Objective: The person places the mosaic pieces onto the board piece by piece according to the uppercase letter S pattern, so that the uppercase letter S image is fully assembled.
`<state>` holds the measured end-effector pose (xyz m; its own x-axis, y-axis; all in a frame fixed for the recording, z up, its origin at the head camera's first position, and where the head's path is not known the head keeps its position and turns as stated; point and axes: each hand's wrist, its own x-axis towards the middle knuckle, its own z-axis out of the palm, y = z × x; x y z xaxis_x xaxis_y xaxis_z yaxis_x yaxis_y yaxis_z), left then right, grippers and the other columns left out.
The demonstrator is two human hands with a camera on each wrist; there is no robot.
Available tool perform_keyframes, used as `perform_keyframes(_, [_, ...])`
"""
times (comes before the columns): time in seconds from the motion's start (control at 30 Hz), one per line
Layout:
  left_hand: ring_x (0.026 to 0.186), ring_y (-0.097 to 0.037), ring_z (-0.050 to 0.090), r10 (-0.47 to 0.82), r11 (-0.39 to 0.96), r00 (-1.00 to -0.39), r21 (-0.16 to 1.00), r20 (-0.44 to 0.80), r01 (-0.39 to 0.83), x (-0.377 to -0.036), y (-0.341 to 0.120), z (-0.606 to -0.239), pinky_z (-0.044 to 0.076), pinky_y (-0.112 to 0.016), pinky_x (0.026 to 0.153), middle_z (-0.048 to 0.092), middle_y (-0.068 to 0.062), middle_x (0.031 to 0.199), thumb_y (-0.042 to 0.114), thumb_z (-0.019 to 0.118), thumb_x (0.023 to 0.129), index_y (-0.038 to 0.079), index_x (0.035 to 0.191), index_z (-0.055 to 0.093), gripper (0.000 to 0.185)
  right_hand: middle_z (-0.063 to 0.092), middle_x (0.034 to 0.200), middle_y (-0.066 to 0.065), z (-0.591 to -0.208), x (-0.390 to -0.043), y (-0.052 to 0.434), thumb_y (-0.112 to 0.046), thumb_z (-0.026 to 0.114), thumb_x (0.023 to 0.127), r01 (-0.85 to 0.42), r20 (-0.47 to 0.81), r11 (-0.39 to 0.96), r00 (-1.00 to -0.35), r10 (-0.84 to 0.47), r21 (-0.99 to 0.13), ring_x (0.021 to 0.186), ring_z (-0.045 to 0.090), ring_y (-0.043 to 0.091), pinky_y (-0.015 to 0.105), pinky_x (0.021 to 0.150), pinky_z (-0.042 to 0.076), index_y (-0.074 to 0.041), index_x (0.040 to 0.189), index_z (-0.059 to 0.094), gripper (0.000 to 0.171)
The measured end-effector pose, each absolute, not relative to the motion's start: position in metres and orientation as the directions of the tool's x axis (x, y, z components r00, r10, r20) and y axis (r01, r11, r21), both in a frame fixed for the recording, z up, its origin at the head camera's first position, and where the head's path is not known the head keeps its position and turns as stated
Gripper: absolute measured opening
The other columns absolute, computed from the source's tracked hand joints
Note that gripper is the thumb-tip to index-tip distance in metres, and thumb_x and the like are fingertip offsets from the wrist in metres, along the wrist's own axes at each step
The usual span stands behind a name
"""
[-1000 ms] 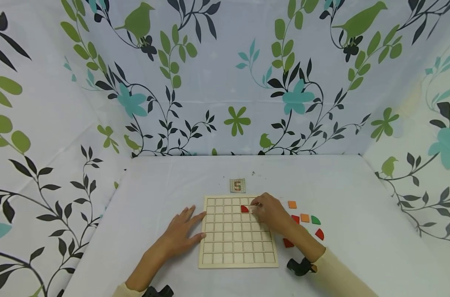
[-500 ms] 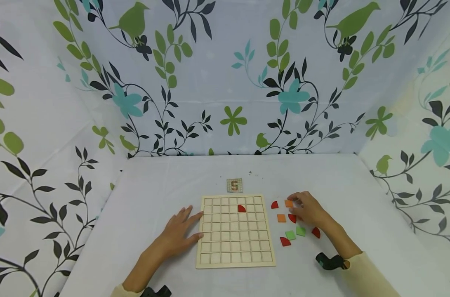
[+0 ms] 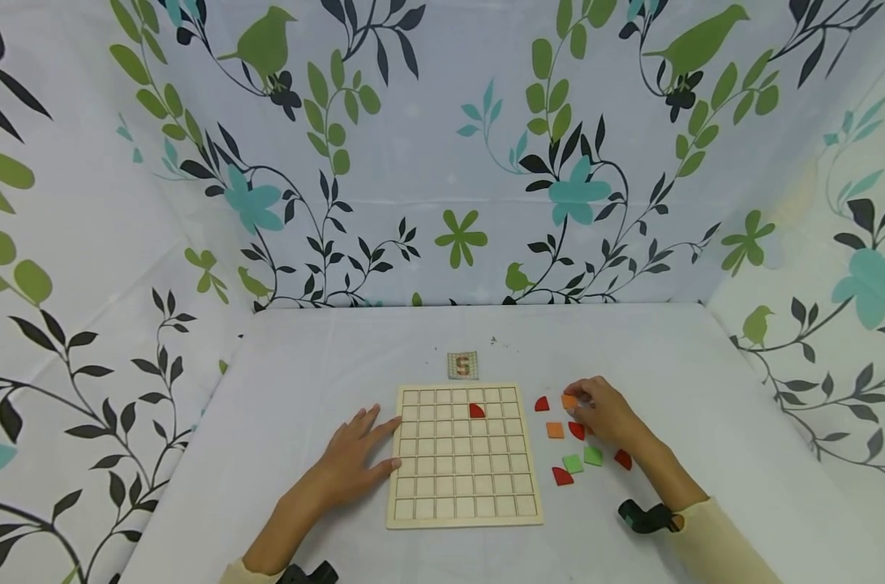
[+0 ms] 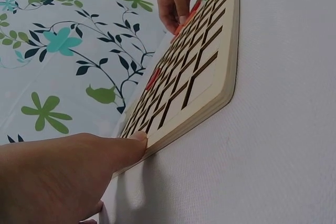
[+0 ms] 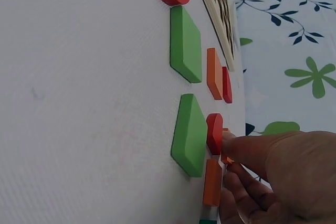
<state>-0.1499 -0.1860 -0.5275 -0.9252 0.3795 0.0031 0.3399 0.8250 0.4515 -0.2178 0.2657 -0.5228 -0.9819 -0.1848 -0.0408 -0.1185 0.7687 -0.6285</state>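
A wooden grid board (image 3: 466, 524) lies flat on the white table, with one red quarter-circle tile (image 3: 476, 411) in an upper cell. My left hand (image 3: 354, 450) is spread at its left side; in the left wrist view the thumb (image 4: 128, 150) rests on the board's edge. To the right of the board, my right hand (image 3: 604, 412) pinches an orange square tile (image 3: 569, 401) between thumb and fingers, low at the table. Close by its fingers lies a red quarter-circle tile (image 3: 577, 431). Another orange tile (image 5: 212, 182) sits under the hand in the right wrist view.
Around the right hand lie an orange square (image 3: 555, 431), two light green squares (image 3: 573, 464) and more red quarter-circle tiles (image 3: 562, 476). A small pattern card (image 3: 462, 366) is behind the board. A leaf-patterned cloth (image 3: 369, 178) hangs around the table.
My right hand has moved right from the board's upper right to the loose tiles and now grips an orange square. Tiles it covered are visible. My left hand has stayed put.
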Motion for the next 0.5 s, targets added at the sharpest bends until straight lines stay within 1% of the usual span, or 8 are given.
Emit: perform_keyframes(0.5, [0.147, -0.045, 0.017, 0.395, 0.819, -0.919, 0.454, -0.002, 0.351, -0.1501, -0.1871, -0.5260, 0.014, -0.064, 0.114, 0.025, -0.022, 0.160, 0.046, 0.064, 0.097, 0.021, 0.152, 0.045, 0.064, 0.058, 0.110, 0.009, -0.5213, -0.2174, 0.2624, -0.013, 0.070, 0.095, -0.147, 0.007, 0.770, -0.983, -0.182, -0.621, 0.099, 0.058, 0.026, 0.044, 0.089, 0.054, -0.004, 0.119, 0.066, 0.025])
